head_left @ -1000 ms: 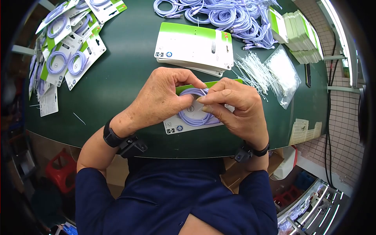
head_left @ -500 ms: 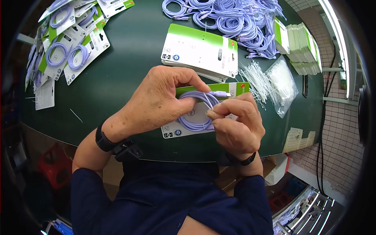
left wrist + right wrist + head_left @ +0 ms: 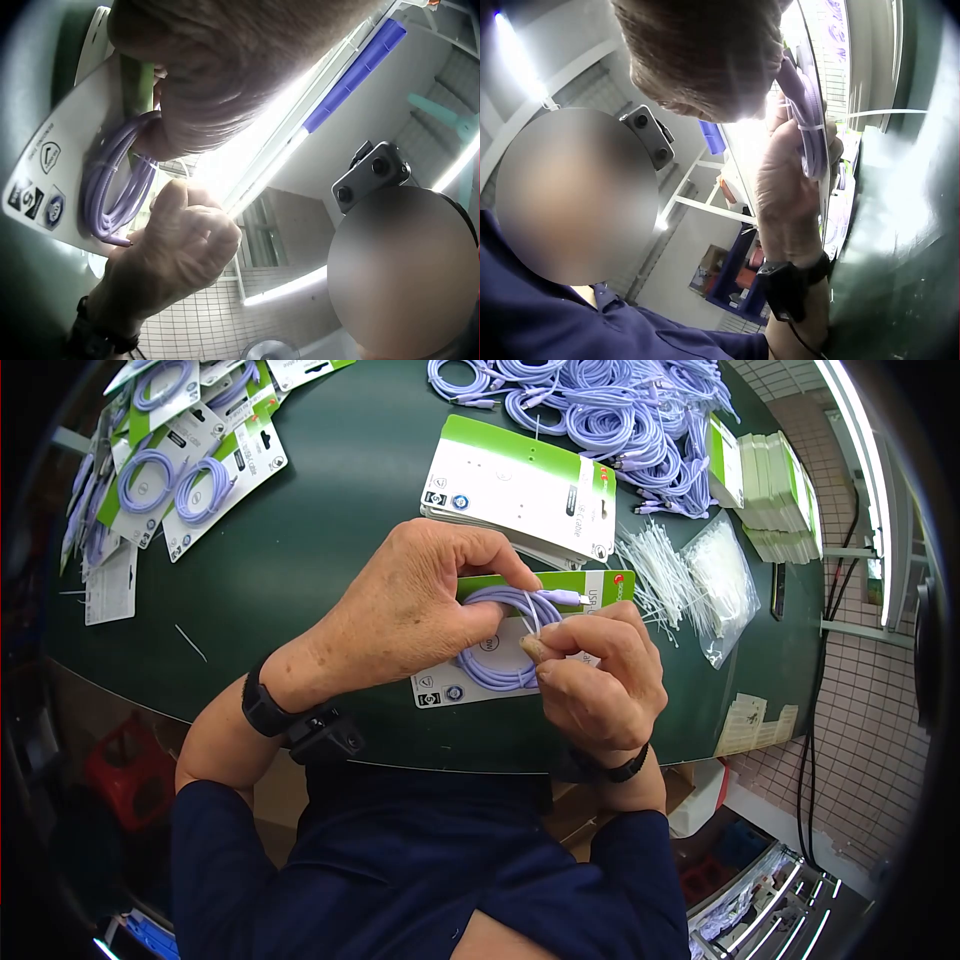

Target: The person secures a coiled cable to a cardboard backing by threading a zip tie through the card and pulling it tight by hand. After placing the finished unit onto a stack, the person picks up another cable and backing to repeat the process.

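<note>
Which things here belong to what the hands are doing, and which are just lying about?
In use: left hand, right hand, cable, card, tie.
Lying about: card stack, loose cables, spare ties, packed cards, bag.

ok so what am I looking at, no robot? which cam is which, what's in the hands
No robot: a person's two bare hands, filmed by three worn cameras. The wide picture comes from the head and looks down on a dark green table; the other two come from the wrists and look up at the hands from close by. The left hand grips a coiled purple cable against a white and green card. The right hand pinches a thin white tie at the coil. On the table lie a stack of blank cards, a pile of loose cables, a bunch of ties and cards that already carry cables.
</note>
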{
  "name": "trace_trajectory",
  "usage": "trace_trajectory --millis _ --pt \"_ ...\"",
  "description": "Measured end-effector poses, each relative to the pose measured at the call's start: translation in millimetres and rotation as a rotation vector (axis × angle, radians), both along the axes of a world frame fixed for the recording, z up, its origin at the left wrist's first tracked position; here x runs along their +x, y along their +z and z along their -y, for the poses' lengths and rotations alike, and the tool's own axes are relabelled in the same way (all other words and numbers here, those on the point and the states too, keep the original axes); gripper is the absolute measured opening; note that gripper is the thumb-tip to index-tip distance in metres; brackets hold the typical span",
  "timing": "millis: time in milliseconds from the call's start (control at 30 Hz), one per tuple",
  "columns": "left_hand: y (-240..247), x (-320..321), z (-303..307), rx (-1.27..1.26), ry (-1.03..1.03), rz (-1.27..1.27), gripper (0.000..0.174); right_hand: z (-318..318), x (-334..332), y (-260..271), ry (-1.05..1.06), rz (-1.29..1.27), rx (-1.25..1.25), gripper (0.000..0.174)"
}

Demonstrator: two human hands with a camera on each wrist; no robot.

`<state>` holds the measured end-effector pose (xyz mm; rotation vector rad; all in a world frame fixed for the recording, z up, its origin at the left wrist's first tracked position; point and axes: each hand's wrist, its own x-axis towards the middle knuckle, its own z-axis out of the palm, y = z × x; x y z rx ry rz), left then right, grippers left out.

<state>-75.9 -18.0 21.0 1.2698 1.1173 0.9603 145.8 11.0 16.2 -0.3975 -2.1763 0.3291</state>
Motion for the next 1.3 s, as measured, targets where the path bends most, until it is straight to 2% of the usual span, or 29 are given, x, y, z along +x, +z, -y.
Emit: trace_trajectory --millis 233,333,733,800,900,967,1000,1100,1167,1233,1267,1300 --pt "-2.4 -0.6 -0.2 0.016 0.002 -0.023 0.028 -1.4 -4.3 -1.5 0.013 -0.007 -0.014 0.029" --pt "-4.2 -1.1 -0.8 0.034 0.003 -0.037 0.028 -0.7 -0.7 -0.3 -0.025 0.080 -0.080 0.031" --pt "-8.7 3.6 -0.5 -0.013 -0.045 0.028 0.027 -5.8 -2.1 9.7 0.002 0.266 -0.024 0.024" --pt "-5.1 3.4 1.6 -0.009 -0.052 0.021 0.027 -10.0 0.8 16.2 -0.005 0.209 -0.039 0.023" --pt "0.3 2.4 1.9 0.138 -0.023 -0.059 0.028 -18.6 15.5 27.5 -0.014 0.106 -0.073 0.022" --pt "4.4 0.6 1.5 0.132 -0.026 -0.028 0.029 -21.6 31.1 31.6 -0.138 -0.231 -0.260 0.015" --pt "6.4 -0.2 1.6 0.115 -0.025 0.010 0.030 -24.2 35.2 30.2 -0.144 -0.241 -0.255 0.015" --pt "12.4 -0.4 3.4 0.125 -0.040 0.058 0.032 -38.2 41.8 15.6 -0.262 -0.392 -0.893 0.016" --pt "16.8 0.6 3.9 0.175 -0.049 0.096 0.033 -40.8 36.0 7.4 -0.063 -0.185 -0.963 0.020" --pt "17.9 1.6 4.6 0.193 -0.059 0.089 0.033 -51.8 32.8 -9.5 0.289 -0.014 -0.726 0.033" --pt "17.7 1.8 4.5 0.203 -0.057 0.088 0.033 -45.7 33.8 -18.0 0.285 -0.019 -0.712 0.033" --pt "17.9 2.0 4.2 0.212 -0.054 0.087 0.033 -30.0 36.5 -27.7 0.330 -0.170 -1.028 0.041"
